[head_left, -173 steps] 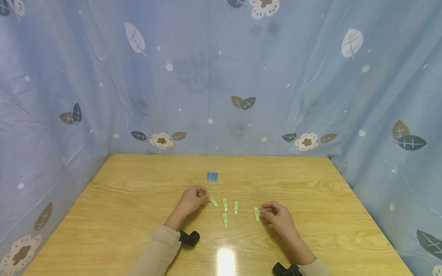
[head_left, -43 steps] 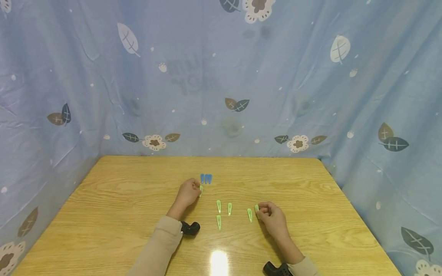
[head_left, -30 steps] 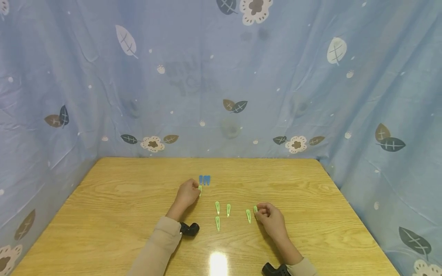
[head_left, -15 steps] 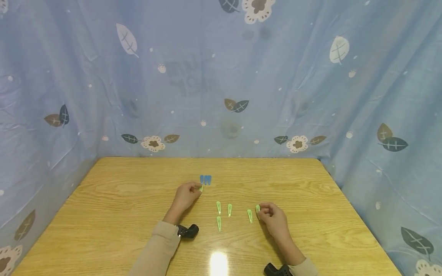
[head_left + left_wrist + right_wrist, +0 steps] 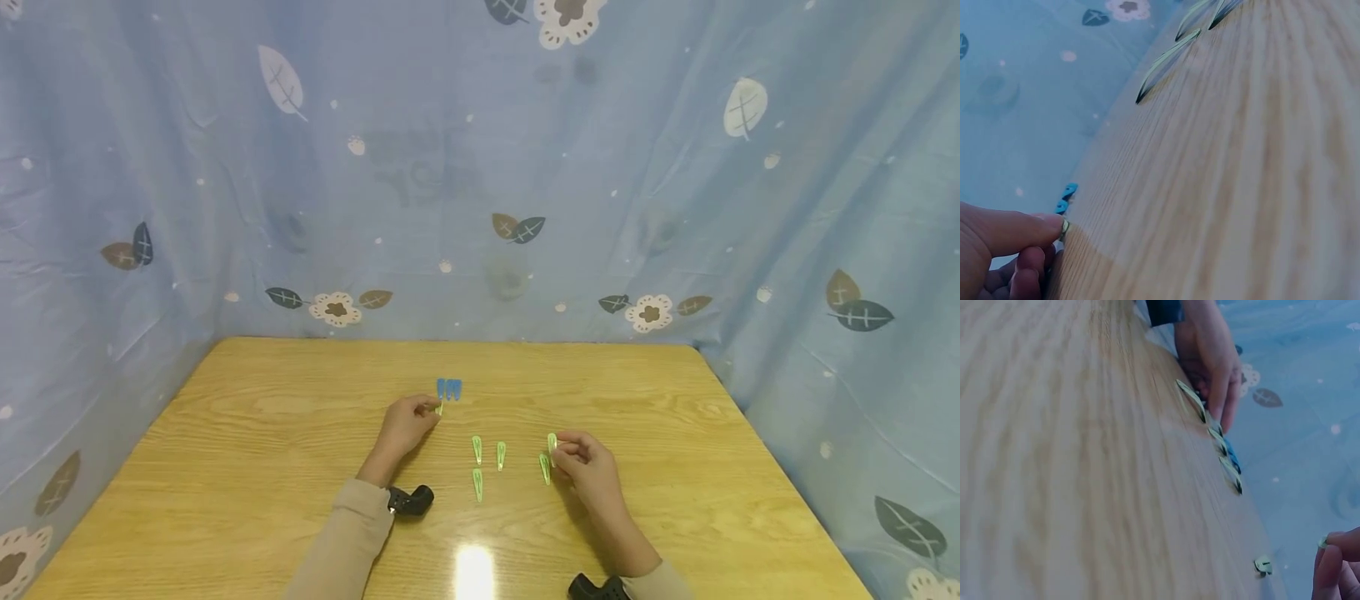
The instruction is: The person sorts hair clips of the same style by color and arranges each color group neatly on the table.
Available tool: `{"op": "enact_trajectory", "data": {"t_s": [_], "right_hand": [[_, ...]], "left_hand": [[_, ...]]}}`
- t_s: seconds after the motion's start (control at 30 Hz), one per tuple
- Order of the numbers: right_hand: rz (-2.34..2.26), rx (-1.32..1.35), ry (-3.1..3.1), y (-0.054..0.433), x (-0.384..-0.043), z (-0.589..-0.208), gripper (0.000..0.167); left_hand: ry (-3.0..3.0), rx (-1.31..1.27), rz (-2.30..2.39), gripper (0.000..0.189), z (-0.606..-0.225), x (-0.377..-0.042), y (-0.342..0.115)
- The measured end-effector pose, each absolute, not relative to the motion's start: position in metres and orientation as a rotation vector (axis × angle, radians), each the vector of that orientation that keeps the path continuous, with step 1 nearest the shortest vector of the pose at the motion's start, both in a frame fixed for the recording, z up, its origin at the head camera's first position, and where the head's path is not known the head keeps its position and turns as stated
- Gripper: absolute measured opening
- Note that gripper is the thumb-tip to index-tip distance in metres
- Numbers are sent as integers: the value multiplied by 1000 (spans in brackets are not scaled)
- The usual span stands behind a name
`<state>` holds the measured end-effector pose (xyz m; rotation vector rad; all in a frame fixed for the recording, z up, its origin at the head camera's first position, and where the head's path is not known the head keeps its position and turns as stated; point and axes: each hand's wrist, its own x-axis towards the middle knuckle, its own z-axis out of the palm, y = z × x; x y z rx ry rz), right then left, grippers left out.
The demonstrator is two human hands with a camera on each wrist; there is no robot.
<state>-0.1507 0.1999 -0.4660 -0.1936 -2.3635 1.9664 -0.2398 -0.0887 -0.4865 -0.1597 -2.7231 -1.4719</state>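
My left hand (image 5: pixel 405 428) pinches a green snap hair clip (image 5: pixel 439 409) just in front of three blue hair clips (image 5: pixel 450 389). The left wrist view shows thumb and finger meeting on that clip (image 5: pixel 1064 229) beside the blue ones. My right hand (image 5: pixel 592 471) holds another green clip (image 5: pixel 552 443) between thumb and fingertips. Only a small end of it (image 5: pixel 1322 542) peeks out in the right wrist view. Close below this hand lies a further green clip (image 5: pixel 545 469). Between the hands are a green clip (image 5: pixel 477 450), one right of it (image 5: pixel 501 456) and one nearer me (image 5: pixel 477 485).
The wooden table (image 5: pixel 300 375) carries the clips and reflects a bright light patch near its front. A blue patterned curtain (image 5: pixel 450 167) closes off the back and both sides. Black wrist devices (image 5: pixel 411 501) sit on both arms.
Since the oldest frame, my left hand has carried a green clip back and left toward the blue ones. The right hand's green clip came into view and just shifted slightly left and away from me.
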Motion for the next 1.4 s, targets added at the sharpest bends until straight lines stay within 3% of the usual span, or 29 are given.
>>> {"op": "enact_trajectory", "data": {"t_s": [0.8, 1.4], "right_hand": [[2104, 27, -2382, 113, -207, -447, 27], [1808, -97, -2722, 59, -242, -450, 16]], "left_hand": [[-2704, -180, -1452, 24, -485, -241, -91], [-2692, -213, -1451, 22, -490, -241, -90]]}}
